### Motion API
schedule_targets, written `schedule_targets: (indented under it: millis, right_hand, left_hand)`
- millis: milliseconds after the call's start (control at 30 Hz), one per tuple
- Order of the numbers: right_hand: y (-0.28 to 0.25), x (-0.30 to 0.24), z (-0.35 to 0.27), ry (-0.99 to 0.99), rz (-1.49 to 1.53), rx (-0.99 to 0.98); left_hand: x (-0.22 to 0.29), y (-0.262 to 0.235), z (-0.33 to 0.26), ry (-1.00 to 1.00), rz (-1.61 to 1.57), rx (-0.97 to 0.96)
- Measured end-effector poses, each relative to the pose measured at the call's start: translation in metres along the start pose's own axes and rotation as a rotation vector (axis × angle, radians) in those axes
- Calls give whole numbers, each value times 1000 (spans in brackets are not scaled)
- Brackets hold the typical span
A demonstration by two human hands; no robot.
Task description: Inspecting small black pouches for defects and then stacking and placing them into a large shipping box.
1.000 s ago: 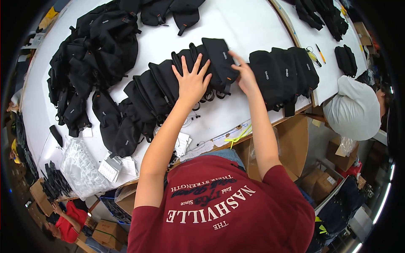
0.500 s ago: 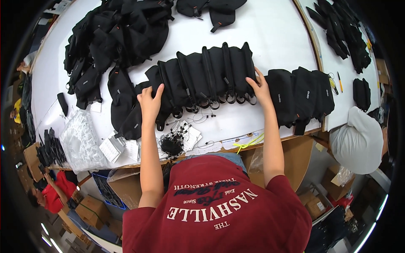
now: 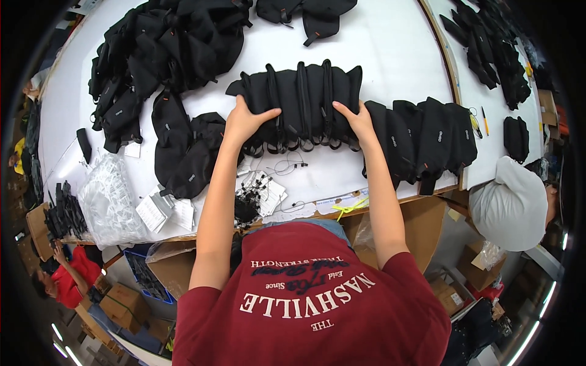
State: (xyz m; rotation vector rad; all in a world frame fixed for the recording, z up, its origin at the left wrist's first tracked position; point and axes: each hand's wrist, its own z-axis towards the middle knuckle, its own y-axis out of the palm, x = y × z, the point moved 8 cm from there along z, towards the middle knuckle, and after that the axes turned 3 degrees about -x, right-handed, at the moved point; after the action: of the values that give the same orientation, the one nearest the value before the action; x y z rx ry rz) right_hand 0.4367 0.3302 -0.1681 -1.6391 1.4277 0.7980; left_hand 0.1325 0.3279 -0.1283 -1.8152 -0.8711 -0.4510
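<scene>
A row of several small black fabric pouches (image 3: 290,100) stands packed on edge on the white table, their zipper loops toward me. My left hand (image 3: 246,124) clasps the row's left end, thumb lying over the front and fingers mostly hidden behind the fabric. At the opposite end my right hand (image 3: 357,122) presses inward, its thumb also over the pouches. To the left, loose black pouches (image 3: 194,174) lie flat beside my left forearm. More black pouches (image 3: 403,137) overlap in a row just right of my right hand.
A large heap of black pouches (image 3: 177,49) fills the far left. Nearer me lie a clear plastic bag (image 3: 110,201), white tags (image 3: 155,210) and a tangle of black strings (image 3: 247,204). A grey-covered bundle (image 3: 510,207) sits at the right edge. Another person in red (image 3: 76,283) is at lower left.
My left hand has moved right and my right hand slightly left, squeezing the row of pouches shorter. The loose pouches at left now lie apart from the row.
</scene>
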Motion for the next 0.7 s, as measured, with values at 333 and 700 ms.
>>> schedule_targets:
  millis: [333, 700]
  right_hand:
    - [10, -61, -39, -108, 210, -35]
    - [118, -207, -125, -403, -79, -227]
  left_hand:
    - [60, -39, -7, 309, -294, 82]
    - [13, -189, -142, 355, -393, 378]
